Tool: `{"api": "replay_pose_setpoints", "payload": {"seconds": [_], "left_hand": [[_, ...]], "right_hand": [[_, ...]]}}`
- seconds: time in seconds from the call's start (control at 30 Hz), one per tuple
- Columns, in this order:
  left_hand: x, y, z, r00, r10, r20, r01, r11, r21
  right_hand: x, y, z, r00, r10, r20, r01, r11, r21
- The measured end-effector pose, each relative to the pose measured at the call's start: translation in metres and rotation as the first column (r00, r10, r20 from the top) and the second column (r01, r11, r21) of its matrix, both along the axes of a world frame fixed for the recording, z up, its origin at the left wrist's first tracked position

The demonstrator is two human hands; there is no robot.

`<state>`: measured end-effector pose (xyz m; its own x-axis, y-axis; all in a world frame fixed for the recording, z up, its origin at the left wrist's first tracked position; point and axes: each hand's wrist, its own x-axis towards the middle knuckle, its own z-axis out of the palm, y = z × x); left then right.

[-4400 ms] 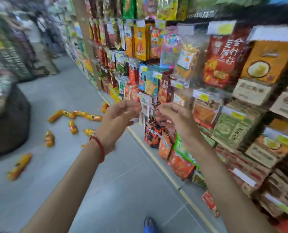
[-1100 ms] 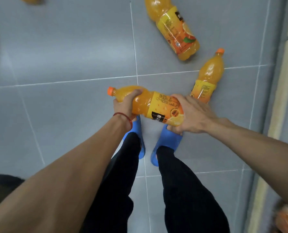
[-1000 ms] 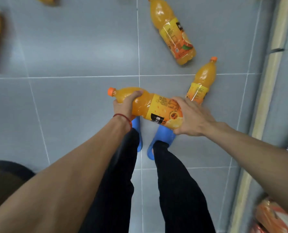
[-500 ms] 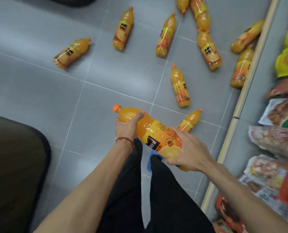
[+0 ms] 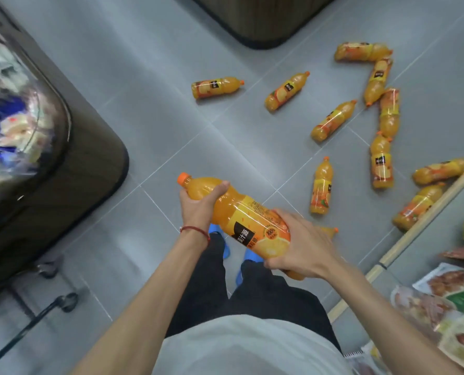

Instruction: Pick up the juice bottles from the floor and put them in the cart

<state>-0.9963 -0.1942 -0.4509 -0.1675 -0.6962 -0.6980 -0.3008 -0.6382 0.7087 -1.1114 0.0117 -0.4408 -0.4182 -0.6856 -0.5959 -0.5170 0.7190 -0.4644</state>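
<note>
I hold one large orange juice bottle (image 5: 241, 220) level in front of me, above my feet. My left hand (image 5: 198, 205) grips its neck just below the orange cap. My right hand (image 5: 301, 244) wraps round its labelled base end. Several more juice bottles lie scattered on the grey tiled floor ahead and to the right, the nearest (image 5: 321, 186) just beyond my right hand. At the lower left, a black wheel and frame (image 5: 63, 301) show, perhaps part of the cart.
A dark, rounded display bin (image 5: 63, 169) holding blurred packaged goods stands at the left. Another dark stand (image 5: 260, 20) is at the top. A shelf base with a pale edge strip (image 5: 415, 228) and snack packets (image 5: 447, 301) runs along the right.
I have straightened up with the bottle in both hands, and my view has turned left. The dark bin at the left and the wheeled frame have come into sight.
</note>
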Motion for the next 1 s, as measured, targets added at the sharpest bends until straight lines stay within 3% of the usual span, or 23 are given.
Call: {"api": "replay_pose_setpoints", "payload": {"seconds": [0.2, 0.5, 1.0], "left_hand": [[0.090, 0.017, 0.027, 0.966, 0.256, 0.023, -0.255, 0.967, -0.022], [0.259, 0.039, 0.051, 0.828, 0.560, 0.026, -0.557, 0.827, -0.068], [0.595, 0.083, 0.080, 0.533, 0.846, -0.015, -0.837, 0.525, -0.157]], "right_hand": [[0.032, -0.027, 0.026, 0.957, 0.291, 0.002, -0.291, 0.957, -0.006], [0.154, -0.082, 0.046, 0.771, 0.637, 0.018, -0.636, 0.771, -0.039], [0.480, -0.138, 0.062, 0.435, 0.900, -0.034, -0.894, 0.428, -0.132]]}}
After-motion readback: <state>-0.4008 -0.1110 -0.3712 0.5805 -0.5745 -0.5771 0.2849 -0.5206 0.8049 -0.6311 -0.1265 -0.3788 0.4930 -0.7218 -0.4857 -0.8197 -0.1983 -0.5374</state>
